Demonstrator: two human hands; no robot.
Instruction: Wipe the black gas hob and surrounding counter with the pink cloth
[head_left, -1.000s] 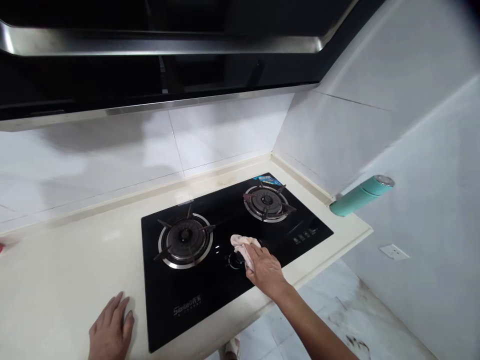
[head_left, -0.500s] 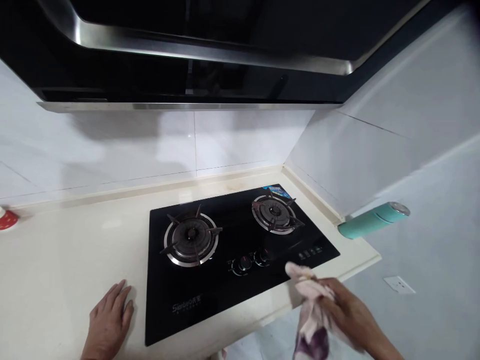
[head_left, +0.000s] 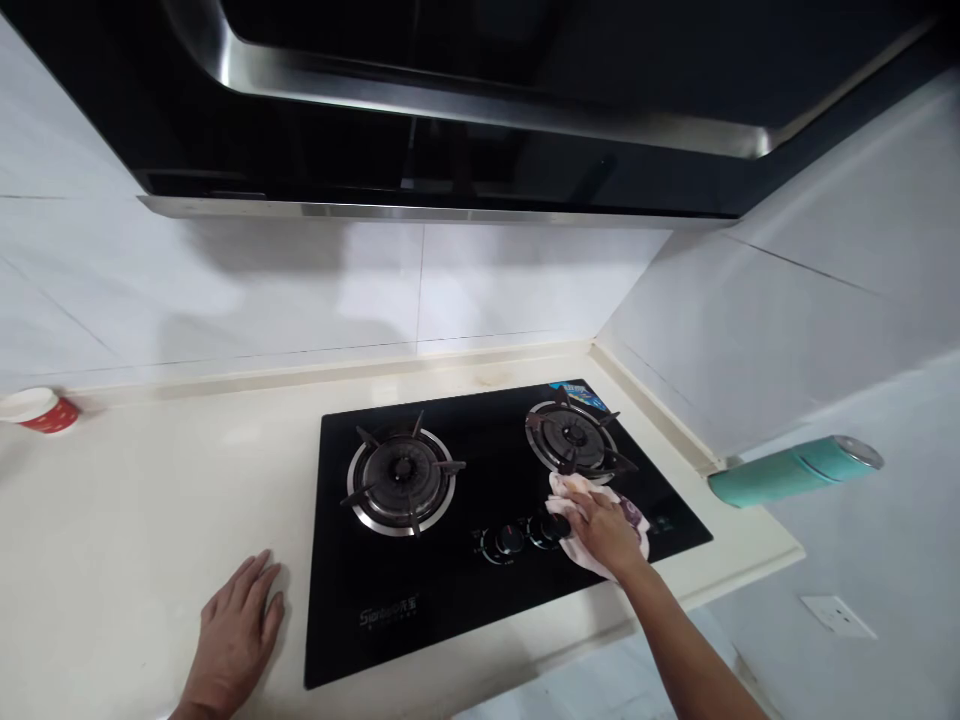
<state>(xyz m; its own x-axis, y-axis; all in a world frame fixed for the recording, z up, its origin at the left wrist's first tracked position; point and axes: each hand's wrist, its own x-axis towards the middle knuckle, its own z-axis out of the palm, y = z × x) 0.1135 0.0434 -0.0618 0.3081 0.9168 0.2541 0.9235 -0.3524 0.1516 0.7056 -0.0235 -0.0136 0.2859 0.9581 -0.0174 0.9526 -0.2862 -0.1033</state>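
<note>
A black glass gas stove (head_left: 450, 600) with two burners is set into the pale countertop. My right hand (head_left: 604, 530) presses a white and purple cloth (head_left: 592, 560) onto the glass, just in front of the right burner (head_left: 571, 436) and beside the right control knob (head_left: 555, 527). The left control knob (head_left: 510, 540) is uncovered, and the left burner (head_left: 403, 478) stands apart from both hands. On the countertop left of the stove, my left hand (head_left: 232, 635) lies flat with its fingers stretched out, holding nothing.
A teal bottle (head_left: 787, 472) stands at the counter's right end by the wall. At the far left is a red and white paper cup (head_left: 49, 412). A dark range hood (head_left: 450, 165) hangs low over the stove. A wall socket (head_left: 838, 616) is at lower right.
My right hand has carried the cloth from in front of the counter's edge onto the stove glass, where it now lies spread. My left hand stays on the countertop. The view has shifted left.
</note>
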